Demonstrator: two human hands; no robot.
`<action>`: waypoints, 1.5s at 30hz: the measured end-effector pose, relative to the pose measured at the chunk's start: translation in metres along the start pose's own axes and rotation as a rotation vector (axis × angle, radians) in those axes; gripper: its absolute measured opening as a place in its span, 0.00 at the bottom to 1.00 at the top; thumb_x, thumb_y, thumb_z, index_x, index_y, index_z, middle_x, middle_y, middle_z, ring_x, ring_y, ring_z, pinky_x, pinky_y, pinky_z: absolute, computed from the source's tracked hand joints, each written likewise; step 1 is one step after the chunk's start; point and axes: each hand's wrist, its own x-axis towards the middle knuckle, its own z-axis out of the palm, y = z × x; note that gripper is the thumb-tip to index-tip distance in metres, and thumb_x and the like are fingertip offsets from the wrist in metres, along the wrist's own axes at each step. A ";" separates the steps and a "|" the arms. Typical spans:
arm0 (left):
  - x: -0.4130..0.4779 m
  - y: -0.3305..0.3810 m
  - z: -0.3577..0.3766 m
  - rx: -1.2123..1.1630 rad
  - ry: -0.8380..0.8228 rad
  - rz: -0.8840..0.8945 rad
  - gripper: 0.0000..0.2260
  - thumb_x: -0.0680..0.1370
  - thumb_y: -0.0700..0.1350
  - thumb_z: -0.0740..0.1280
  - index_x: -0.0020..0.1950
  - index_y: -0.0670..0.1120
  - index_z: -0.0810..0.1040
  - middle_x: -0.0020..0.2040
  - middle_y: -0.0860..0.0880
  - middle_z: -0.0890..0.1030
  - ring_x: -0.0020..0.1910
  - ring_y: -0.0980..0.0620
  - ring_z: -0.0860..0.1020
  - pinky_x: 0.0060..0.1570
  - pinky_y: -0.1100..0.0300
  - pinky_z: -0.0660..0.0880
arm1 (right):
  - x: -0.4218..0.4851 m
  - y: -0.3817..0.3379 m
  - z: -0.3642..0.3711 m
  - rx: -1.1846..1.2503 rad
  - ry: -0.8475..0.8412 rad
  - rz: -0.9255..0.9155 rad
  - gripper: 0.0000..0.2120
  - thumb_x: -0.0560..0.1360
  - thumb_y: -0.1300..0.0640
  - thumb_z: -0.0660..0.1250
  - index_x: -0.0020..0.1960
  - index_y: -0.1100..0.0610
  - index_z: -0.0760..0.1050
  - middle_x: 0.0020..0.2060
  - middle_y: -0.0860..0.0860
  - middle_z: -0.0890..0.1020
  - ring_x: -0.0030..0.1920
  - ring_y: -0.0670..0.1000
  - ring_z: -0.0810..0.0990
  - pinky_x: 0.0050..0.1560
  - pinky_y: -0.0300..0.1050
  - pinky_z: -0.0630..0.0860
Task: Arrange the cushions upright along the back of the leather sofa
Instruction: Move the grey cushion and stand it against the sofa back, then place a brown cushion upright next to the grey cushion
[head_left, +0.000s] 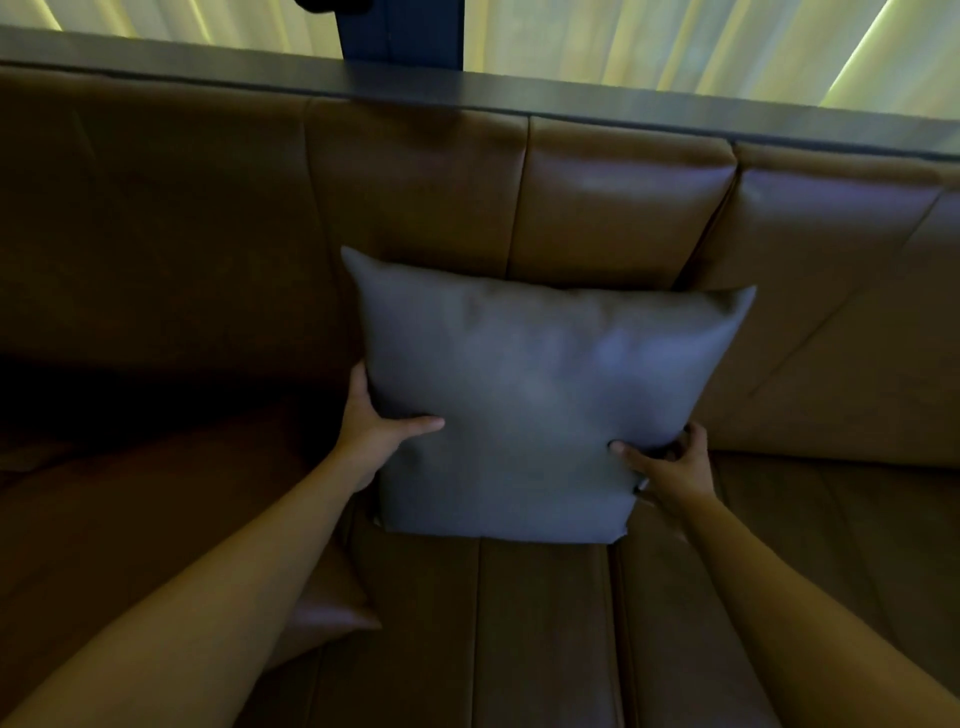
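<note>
Head view. A grey square cushion (545, 395) stands upright on the seat of a brown leather sofa (597, 208), its upper edge leaning against the panelled backrest near a seam between two back panels. The left hand (374, 426) grasps the cushion's lower left edge, thumb laid across the front face and fingers wrapped behind. The right hand (670, 462) grasps the lower right corner, thumb pressing a dimple into the front face and fingers curled round the side. Both forearms reach in from the bottom of the frame. The cushion's bottom edge appears to touch the seat, though lifted corners and dim light leave full contact uncertain.

A second cushion, brown leather (327, 608), lies low on the seat at left, partly hidden beneath the left forearm; its attitude cannot be told with confidence, but it does not stand against the backrest. Above the backrest runs a dark ledge (571, 98), with pale curtains (649, 47) behind.

Progress, as judged: the grey cushion is at or near its final upright position and remains in both hands, not yet let go. The brown cushion is left to be stood against the backrest. Whether further cushions lie outside the frame cannot be told.
</note>
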 end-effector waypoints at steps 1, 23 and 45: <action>0.000 -0.001 0.000 -0.002 0.002 0.002 0.51 0.60 0.40 0.81 0.76 0.52 0.57 0.74 0.50 0.66 0.73 0.46 0.64 0.68 0.40 0.67 | -0.001 -0.001 0.000 -0.001 -0.003 -0.001 0.42 0.66 0.63 0.78 0.73 0.51 0.59 0.69 0.55 0.71 0.68 0.61 0.71 0.55 0.62 0.77; -0.004 0.013 -0.019 0.046 -0.082 -0.115 0.46 0.69 0.42 0.76 0.79 0.54 0.51 0.78 0.48 0.58 0.76 0.43 0.58 0.71 0.45 0.60 | -0.026 -0.016 0.041 0.134 0.216 0.182 0.23 0.76 0.61 0.66 0.70 0.61 0.66 0.62 0.57 0.75 0.64 0.59 0.74 0.60 0.52 0.71; 0.004 -0.104 -0.357 0.347 0.119 -0.555 0.53 0.67 0.63 0.73 0.79 0.56 0.40 0.80 0.47 0.42 0.78 0.39 0.46 0.72 0.37 0.56 | -0.171 0.062 0.401 -0.351 -0.310 0.245 0.33 0.75 0.50 0.69 0.75 0.62 0.61 0.68 0.60 0.72 0.65 0.62 0.74 0.57 0.50 0.74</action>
